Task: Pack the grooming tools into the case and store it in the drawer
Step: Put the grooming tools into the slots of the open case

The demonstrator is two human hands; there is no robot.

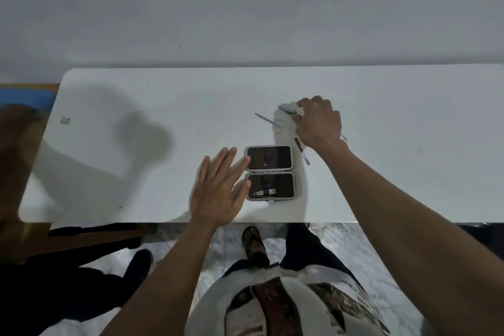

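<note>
The right hand [319, 123] covers part of the tools on the far side of the white surface [136, 172], so what lies beneath the palm cannot be made out; a thin metal tip pokes out at its right edge. Its fingers [300, 112] curl down onto a small metal tool [287, 109], touching it, though whether they actually pinch it cannot be told. The arm reaches in from the near right. The left hand [218, 188] lies flat with fingers spread, fingertips touching the left edge of the open case [270, 173]. The case sits near the front edge, both dark-lined halves facing up; the near half holds a nail clipper [264, 193], the far half's contents are too dim to read. Small scissors [270, 121] lie just left of the right hand, and a dark-handled tool [302, 150] lies between that hand and the case.
</note>
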